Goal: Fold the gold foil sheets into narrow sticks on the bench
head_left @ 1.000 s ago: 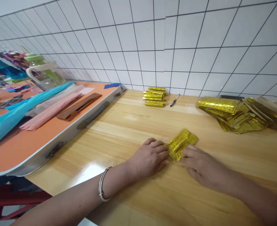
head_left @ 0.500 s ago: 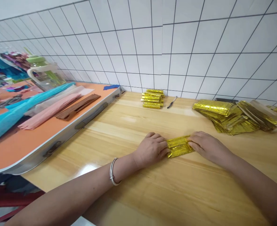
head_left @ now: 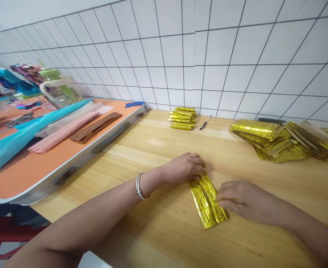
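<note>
A strip of shiny gold foil paper (head_left: 205, 201), folded lengthwise with a seam down its middle, lies slanted on the wooden table (head_left: 153, 230). My left hand (head_left: 185, 167) is closed over its far end, with a bracelet on the wrist. At the strip's right edge is my right hand (head_left: 235, 197), blurred by motion, its fingertips touching or very near the foil; their grip is unclear. Several narrow folded gold strips (head_left: 182, 119) are piled near the wall. Wider gold foil sheets (head_left: 270, 141) form a loose heap at the back right.
A pen (head_left: 205, 123) lies beside the strip pile. On the left, an orange-topped table (head_left: 49, 163) with a metal rim carries turquoise paper (head_left: 41, 130), pink paper (head_left: 66, 132), brown paper (head_left: 95, 128) and a green-lidded jug (head_left: 59, 87). A tiled wall (head_left: 166, 52) runs along the back.
The gold foil strip has turned from lying nearly sideways to pointing toward me, and more of it shows. My left hand moved slightly up; my right hand came lower, nearer me.
</note>
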A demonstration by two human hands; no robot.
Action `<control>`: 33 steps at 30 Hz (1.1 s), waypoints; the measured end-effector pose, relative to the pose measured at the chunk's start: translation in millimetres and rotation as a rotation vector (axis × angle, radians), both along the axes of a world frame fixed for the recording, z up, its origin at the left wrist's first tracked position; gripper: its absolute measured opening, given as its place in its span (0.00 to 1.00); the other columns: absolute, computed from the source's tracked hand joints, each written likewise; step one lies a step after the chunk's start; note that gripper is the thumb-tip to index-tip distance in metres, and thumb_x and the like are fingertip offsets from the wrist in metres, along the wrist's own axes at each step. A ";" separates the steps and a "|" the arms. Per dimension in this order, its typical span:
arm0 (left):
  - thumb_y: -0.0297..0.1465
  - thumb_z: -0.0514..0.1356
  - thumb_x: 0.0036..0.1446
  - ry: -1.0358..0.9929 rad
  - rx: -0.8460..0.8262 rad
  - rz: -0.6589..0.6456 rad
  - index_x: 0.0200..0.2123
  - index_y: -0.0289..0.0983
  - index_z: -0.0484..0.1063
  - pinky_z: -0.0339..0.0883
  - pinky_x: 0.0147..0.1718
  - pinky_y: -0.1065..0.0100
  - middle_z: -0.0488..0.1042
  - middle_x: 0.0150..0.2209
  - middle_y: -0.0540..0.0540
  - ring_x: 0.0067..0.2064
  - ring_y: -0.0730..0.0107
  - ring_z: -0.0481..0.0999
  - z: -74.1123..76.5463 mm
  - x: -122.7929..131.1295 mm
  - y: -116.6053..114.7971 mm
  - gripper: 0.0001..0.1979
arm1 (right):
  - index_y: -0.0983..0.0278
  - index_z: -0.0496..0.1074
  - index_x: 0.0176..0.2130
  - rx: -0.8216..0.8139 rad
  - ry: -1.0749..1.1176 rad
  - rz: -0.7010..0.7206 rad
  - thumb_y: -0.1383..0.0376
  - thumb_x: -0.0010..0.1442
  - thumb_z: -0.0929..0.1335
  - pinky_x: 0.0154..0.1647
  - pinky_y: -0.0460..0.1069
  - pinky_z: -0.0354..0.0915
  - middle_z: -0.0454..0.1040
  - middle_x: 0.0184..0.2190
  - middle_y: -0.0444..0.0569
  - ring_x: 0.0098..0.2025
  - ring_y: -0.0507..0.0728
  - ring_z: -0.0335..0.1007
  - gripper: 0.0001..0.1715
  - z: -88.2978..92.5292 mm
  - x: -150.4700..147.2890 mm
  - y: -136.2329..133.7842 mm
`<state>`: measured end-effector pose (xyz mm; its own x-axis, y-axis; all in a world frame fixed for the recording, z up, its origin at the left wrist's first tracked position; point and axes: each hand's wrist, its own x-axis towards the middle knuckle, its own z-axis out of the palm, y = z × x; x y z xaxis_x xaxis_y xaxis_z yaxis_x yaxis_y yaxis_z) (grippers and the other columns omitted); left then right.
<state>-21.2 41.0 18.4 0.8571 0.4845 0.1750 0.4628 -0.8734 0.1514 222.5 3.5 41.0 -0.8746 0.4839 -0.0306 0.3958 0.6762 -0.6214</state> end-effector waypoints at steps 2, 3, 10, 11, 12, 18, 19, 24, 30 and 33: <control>0.30 0.57 0.58 -0.035 -0.004 -0.027 0.39 0.39 0.73 0.59 0.46 0.67 0.71 0.45 0.45 0.45 0.67 0.66 -2.7 4.8 2.2 0.07 | 0.60 0.74 0.38 0.093 0.044 -0.166 0.62 0.62 0.60 0.36 0.48 0.66 0.75 0.33 0.47 0.35 0.54 0.70 0.14 -12.0 1.9 12.4; 0.30 0.57 0.57 -0.053 -0.001 -0.036 0.39 0.39 0.73 0.60 0.45 0.68 0.71 0.44 0.44 0.45 0.67 0.67 -4.3 7.5 3.1 0.07 | 0.61 0.73 0.41 0.154 0.075 -0.242 0.62 0.61 0.61 0.39 0.50 0.66 0.75 0.36 0.49 0.38 0.55 0.70 0.14 -19.1 2.6 17.6; 0.35 0.51 0.62 -0.081 0.018 -0.008 0.42 0.37 0.72 0.61 0.43 0.66 0.72 0.39 0.43 0.41 0.66 0.68 -17.0 7.7 1.5 0.13 | 0.64 0.70 0.48 0.472 0.063 -0.203 0.68 0.61 0.61 0.49 0.57 0.64 0.73 0.45 0.54 0.48 0.59 0.65 0.17 -54.4 -2.4 25.6; 0.35 0.50 0.62 -0.089 0.009 0.013 0.43 0.37 0.72 0.61 0.43 0.66 0.73 0.39 0.43 0.41 0.66 0.68 -19.1 3.4 -1.1 0.14 | 0.64 0.70 0.49 0.502 0.049 -0.188 0.68 0.61 0.60 0.49 0.57 0.64 0.73 0.45 0.54 0.48 0.59 0.65 0.17 -55.7 -3.1 25.1; 0.35 0.49 0.63 -0.097 -0.003 0.030 0.43 0.36 0.72 0.61 0.43 0.67 0.73 0.39 0.43 0.41 0.67 0.69 -21.1 -1.5 -4.4 0.15 | 0.64 0.70 0.49 0.522 0.042 -0.174 0.69 0.61 0.60 0.49 0.57 0.64 0.73 0.45 0.53 0.47 0.59 0.65 0.18 -56.3 -3.5 24.9; 0.29 0.46 0.64 -0.054 0.020 0.064 0.51 0.38 0.66 0.59 0.49 0.63 0.70 0.51 0.43 0.53 0.66 0.66 -27.9 -25.7 -34.9 0.16 | 0.62 0.71 0.48 0.554 0.060 -0.165 0.70 0.60 0.61 0.47 0.56 0.66 0.74 0.44 0.52 0.47 0.58 0.66 0.18 -55.5 -2.6 26.1; 0.29 0.45 0.64 -0.041 0.024 0.074 0.52 0.38 0.65 0.59 0.50 0.63 0.69 0.52 0.43 0.54 0.66 0.65 -27.8 -26.9 -39.0 0.17 | 0.62 0.71 0.48 0.559 0.057 -0.160 0.70 0.60 0.61 0.47 0.56 0.65 0.74 0.45 0.52 0.47 0.58 0.66 0.18 -55.5 -2.5 26.5; 0.31 0.46 0.64 -0.048 0.002 0.126 0.52 0.39 0.65 0.56 0.51 0.64 0.70 0.52 0.45 0.55 0.67 0.65 -25.6 -25.5 -35.7 0.16 | 0.63 0.70 0.49 0.617 -0.030 -0.161 0.70 0.60 0.61 0.49 0.57 0.64 0.73 0.46 0.51 0.48 0.59 0.64 0.18 -55.3 -2.4 32.9; 0.37 0.50 0.62 -0.073 0.010 0.228 0.41 0.38 0.71 0.57 0.46 0.65 0.74 0.42 0.45 0.46 0.68 0.70 -23.9 -9.6 -8.6 0.14 | 0.63 0.70 0.49 0.636 -0.055 -0.212 0.67 0.61 0.61 0.50 0.57 0.62 0.73 0.47 0.51 0.49 0.60 0.63 0.18 -55.4 -2.0 45.3; 0.46 0.54 0.56 -0.049 -0.004 0.327 0.36 0.36 0.71 0.58 0.43 0.63 0.74 0.38 0.43 0.43 0.63 0.70 -20.3 0.3 -13.8 0.19 | 0.63 0.68 0.52 0.617 -0.085 -0.245 0.60 0.61 0.62 0.50 0.58 0.61 0.71 0.49 0.52 0.51 0.61 0.61 0.20 -57.8 -2.3 43.4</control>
<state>-20.8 27.3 -2.0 0.6467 0.7334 0.2096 0.7107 -0.6791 0.1836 220.2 46.9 -16.8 -0.7439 0.6192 0.2513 0.6138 0.7818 -0.1096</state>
